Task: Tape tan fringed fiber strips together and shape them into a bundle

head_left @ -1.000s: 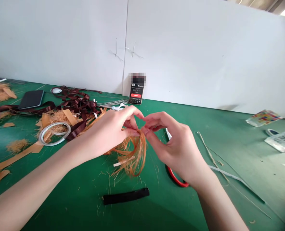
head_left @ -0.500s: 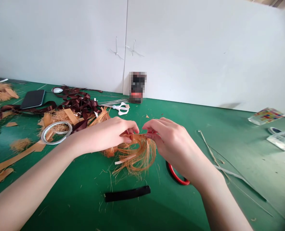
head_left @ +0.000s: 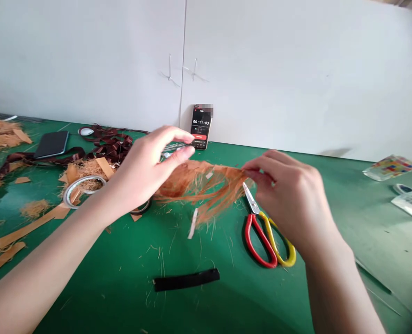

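Observation:
My right hand [head_left: 286,185] pinches one end of a bundle of orange-brown fibre strands [head_left: 206,178], which stretches away to the left in loose wisps. My left hand [head_left: 157,162] is raised above the bundle's left part, thumb and fingers apart with nothing between them. A small white strip [head_left: 192,223] hangs or lies at the lower edge of the strands; I cannot tell which. Scissors with one red and one yellow handle [head_left: 261,239] lie just below my right hand. Closer to me rests a short black strip [head_left: 187,280].
On the left are a white tape roll [head_left: 67,197], brown ribbon [head_left: 112,148], tan strips and shredded fibre [head_left: 35,208], and a dark phone [head_left: 52,144]. A phone showing a timer [head_left: 201,127] leans on the white wall. Clear packets [head_left: 389,168] lie at the right.
My hands were close together on the fibre. The left has let go and lifted up and left; the right has moved right, drawing the strands out. The scissors are now uncovered.

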The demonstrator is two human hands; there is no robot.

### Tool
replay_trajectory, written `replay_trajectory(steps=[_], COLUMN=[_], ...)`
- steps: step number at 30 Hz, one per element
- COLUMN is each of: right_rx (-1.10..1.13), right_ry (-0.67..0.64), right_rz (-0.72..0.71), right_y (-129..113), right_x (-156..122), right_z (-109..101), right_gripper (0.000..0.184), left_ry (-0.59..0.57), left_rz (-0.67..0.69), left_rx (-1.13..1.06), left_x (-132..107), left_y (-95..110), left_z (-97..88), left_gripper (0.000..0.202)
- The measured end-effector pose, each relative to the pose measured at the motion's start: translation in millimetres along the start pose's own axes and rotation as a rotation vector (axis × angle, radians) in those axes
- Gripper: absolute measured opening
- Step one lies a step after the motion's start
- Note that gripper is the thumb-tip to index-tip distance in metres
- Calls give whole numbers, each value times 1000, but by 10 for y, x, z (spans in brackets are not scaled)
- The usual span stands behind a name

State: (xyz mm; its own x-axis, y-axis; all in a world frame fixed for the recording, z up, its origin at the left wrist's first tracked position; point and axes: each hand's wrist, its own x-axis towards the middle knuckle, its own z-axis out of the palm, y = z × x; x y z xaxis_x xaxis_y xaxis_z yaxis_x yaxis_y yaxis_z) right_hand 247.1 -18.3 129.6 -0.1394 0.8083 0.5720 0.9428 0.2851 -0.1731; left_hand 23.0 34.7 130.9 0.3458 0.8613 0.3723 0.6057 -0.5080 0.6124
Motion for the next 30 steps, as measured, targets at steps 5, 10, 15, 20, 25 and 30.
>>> replay_trajectory(steps=[5, 10, 15, 20, 25, 30], right_rx=[-83, 66, 86, -7, -7, 121], right_ry=[159, 122, 171, 292, 193, 167], right_rz=[54, 85, 282, 478, 612, 420], right_y=[163, 325, 456, 504, 478, 437], right_x=[29, 51, 82, 103, 117, 91], right_z=[-99, -176, -150, -16, 90, 94], right_gripper=[22, 26, 10, 8, 15, 14], left_ry=[52, -205, -307, 84, 691, 933], left_rz=[-123, -184, -241, -320, -201, -83], left_rx=[-35, -167, -202, -341, -518, -505], left_x=[46, 81, 117, 173, 250, 268], left_y=[-92, -210, -260, -301, -390, -438], left_z=[-53, -109, -126, -91, -115, -151], left_gripper=[31, 40, 32, 21, 27, 32])
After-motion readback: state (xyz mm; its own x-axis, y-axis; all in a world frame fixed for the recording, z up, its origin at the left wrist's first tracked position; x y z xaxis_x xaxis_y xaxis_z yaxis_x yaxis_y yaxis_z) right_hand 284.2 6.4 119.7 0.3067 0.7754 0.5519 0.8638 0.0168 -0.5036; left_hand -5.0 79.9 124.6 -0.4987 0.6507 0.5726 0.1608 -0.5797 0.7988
